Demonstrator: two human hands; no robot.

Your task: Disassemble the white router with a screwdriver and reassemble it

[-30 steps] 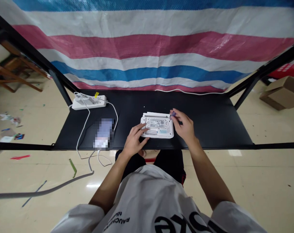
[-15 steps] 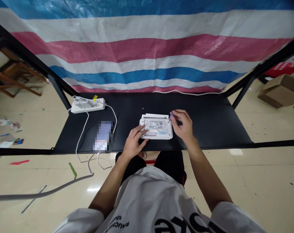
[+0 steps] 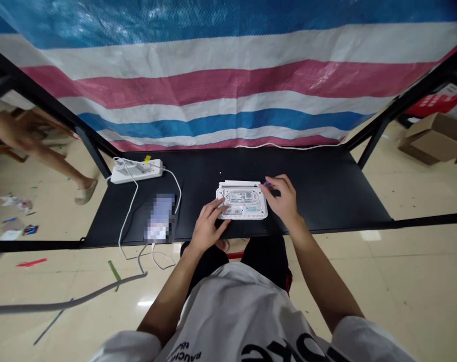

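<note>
A white Wi-Fi router [image 3: 256, 213] lies upside down on the black shelf, its labelled, vented underside facing up. Its antennas [image 3: 239, 184] lie folded along the far edge. My left hand [image 3: 208, 223] rests over the router's left front corner, fingers spread on the underside and thumb by the front edge. At the far right corner my right hand [image 3: 283, 197] pinches a small purple tool [image 3: 266, 184] that looks like a screwdriver. My fingers cover most of it, and its tip cannot be made out.
A white power strip [image 3: 138, 172] with plugs sits at the shelf's back left. A blurred phone [image 3: 160, 216] on a charging cable lies in front of it. Striped sheeting [image 3: 228, 80] hangs behind. A cardboard box [image 3: 435, 141] stands right; another person's leg [image 3: 58, 163] shows left.
My right fingers have shifted slightly on the purple tool, which now lies flatter at the same corner. Another person's leg has come into view at left. The camera view has tilted slightly.
</note>
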